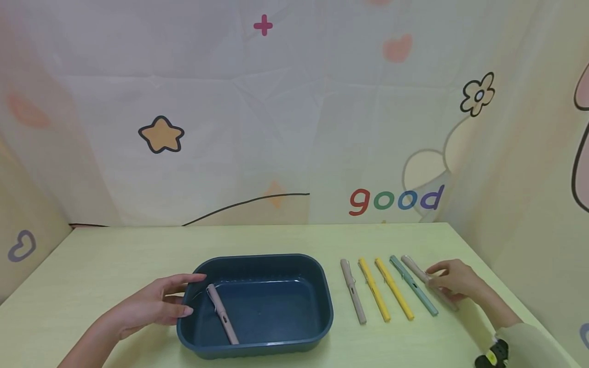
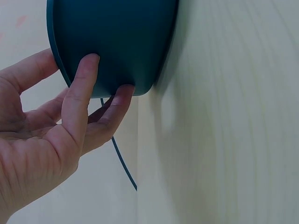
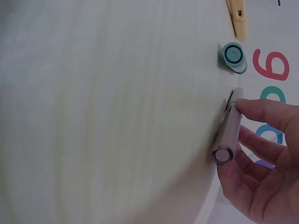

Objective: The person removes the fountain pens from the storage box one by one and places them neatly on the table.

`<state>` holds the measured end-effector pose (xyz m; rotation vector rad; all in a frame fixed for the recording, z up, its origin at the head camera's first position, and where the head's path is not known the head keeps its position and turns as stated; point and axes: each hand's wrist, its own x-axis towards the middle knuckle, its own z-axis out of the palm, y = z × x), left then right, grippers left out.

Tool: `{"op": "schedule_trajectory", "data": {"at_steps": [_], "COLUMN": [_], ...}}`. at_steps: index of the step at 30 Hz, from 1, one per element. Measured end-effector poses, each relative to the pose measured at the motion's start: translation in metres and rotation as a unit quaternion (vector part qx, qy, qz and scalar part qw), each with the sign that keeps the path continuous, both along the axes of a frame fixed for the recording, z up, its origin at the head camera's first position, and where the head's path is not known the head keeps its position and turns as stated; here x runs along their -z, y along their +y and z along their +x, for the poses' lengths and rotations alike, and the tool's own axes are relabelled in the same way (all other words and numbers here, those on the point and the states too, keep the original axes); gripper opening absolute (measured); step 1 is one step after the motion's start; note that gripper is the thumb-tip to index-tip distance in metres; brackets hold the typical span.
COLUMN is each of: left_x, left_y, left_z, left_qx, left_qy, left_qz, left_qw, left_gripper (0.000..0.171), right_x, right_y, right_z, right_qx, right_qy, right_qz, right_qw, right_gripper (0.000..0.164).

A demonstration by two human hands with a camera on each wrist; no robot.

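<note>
My left hand (image 1: pixel 154 305) holds the left end of a dark blue plastic basin (image 1: pixel 255 351). One finger reaches over the rim while other fingertips (image 2: pixel 88 65) press its outer wall. Inside the basin, towards the left, lies a grey pen (image 1: pixel 223 314). At the far right of a row of pens, my right hand (image 1: pixel 457 280) pinches another grey pen (image 1: pixel 414 267) between thumb and fingers. In the right wrist view that pen (image 3: pixel 227 133) points its round end at the camera. It lies at or just over the tabletop; I cannot tell which.
Between basin and right hand lie a grey pen (image 1: pixel 353 291), two yellow pens (image 1: pixel 375 290) (image 1: pixel 394 289) and a green pen (image 1: pixel 414 286), slanting side by side. The pale table (image 1: pixel 138 245) meets a printed cloth backdrop (image 1: pixel 276 128) behind and at the sides.
</note>
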<state>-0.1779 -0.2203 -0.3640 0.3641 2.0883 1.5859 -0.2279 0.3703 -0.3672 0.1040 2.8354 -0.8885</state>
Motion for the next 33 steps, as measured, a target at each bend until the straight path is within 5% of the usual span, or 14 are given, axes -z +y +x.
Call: {"op": "schedule_trajectory", "data": {"at_steps": [22, 33], "left_x": [0.000, -0.001], "left_y": [-0.001, 0.000], "left_z": [-0.001, 0.000], "left_qx": [0.002, 0.002], "left_qy": [-0.003, -0.002], "left_qz": [0.008, 0.001], "left_qw": [1.0000, 1.0000], "left_gripper": [0.067, 0.067], "right_x": [0.002, -0.031], "right_y": [0.007, -0.003], "right_z": [0.001, 0.005], "right_qx": [-0.009, -0.061], "right_qy": [-0.016, 0.012], "right_qz": [-0.046, -0.114], "right_qw": [0.999, 0.992], "right_gripper": [0.047, 0.053]}}
